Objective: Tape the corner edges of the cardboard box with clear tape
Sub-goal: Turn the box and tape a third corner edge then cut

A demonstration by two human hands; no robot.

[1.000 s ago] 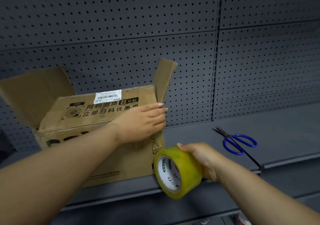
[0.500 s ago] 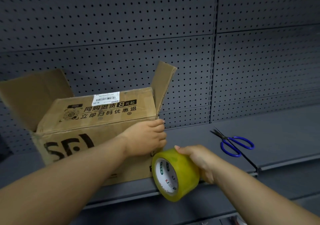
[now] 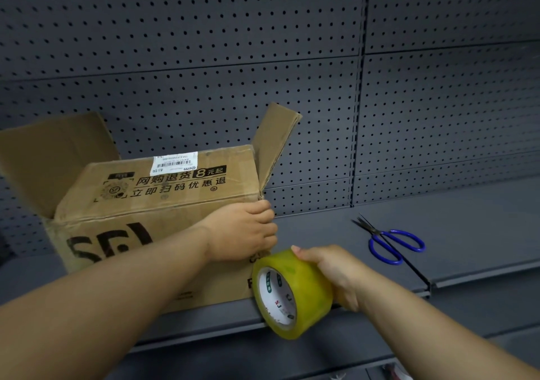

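Dark grey pegboard [image 3: 438, 87] backs a dark grey metal shelf [image 3: 473, 233], and on the left part of that shelf stands the cardboard box [image 3: 131, 219], printed with black lettering and carrying a white barcode label [image 3: 174, 162] on its closed top flap. Two side flaps stand up, a wide one on the left [image 3: 52, 157] and a narrower one on the right [image 3: 274, 137]. The left hand [image 3: 242, 233] lies on the box's near right vertical corner, just below the top edge, its fingers bent round that corner and gripping it. The right hand [image 3: 336, 274] holds a roll of clear, yellowish tape [image 3: 304, 280] from the right side, thumb over the top of the roll and fingers curled behind it; the roll hangs just beside the lower part of the same corner, at the near edge of the shelf, with its white core facing left. Whether a strip runs from roll to box cannot be made out. Blue-handled scissors [image 3: 391, 242] lie flat on the shelf well to the right, blades pointing far and left.
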